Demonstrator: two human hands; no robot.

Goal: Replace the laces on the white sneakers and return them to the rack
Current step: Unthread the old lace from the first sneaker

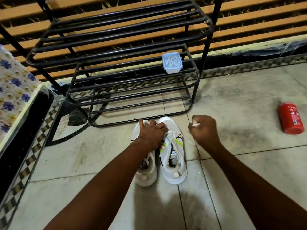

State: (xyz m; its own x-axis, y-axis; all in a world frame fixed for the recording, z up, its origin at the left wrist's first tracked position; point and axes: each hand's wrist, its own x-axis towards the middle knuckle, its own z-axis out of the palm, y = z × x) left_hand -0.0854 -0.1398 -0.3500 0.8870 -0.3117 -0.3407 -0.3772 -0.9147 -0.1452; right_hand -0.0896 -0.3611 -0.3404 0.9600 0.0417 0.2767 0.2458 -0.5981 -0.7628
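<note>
Two white sneakers (174, 171) sit side by side on the pale, grimy tiled floor (240, 171), toes just short of the black metal rack (132, 95). Left hand (152, 133) is down over the sneakers' fronts, fingers curled into the right one; right hand (204, 130), fisted, pinches a white lace (196, 124) running back to that shoe. Tub (172, 63) up on a rack shelf, red can (290, 118) lying off right, slatted wall (249, 14) behind.

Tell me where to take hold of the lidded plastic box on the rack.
Probably grip the plastic box across its left and right walls, under the lid's rim, coming from the front. It stands upright on the rack bars near the shelf's right end, with its front side open to you.
</note>
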